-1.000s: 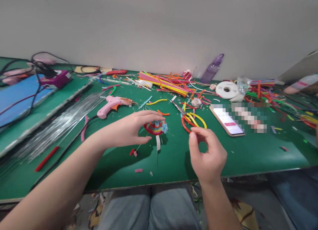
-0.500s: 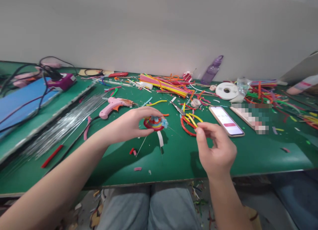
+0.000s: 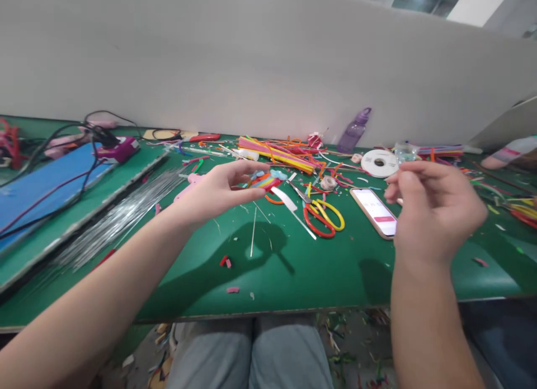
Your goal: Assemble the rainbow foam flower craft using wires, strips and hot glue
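Note:
My left hand is closed on a small rainbow craft piece, with red, orange and yellow bands and light blue fluffy ends. A white strip and thin wires stick out below it toward me. My right hand is raised over the right side of the table, fingers loosely bent and nothing visible in them. It partly covers the area beside a phone with a lit screen. Between my hands lie scissors with one red and one yellow handle.
A pink glue gun lies behind my left forearm, beside a bundle of clear thin rods. Pipe cleaners, a white spool and a purple bottle are along the back. Small scraps lie near the front edge.
My right hand has let go of the scissors' handle and moved right and up. My left hand has lifted the rainbow piece slightly. The camera view has tilted up.

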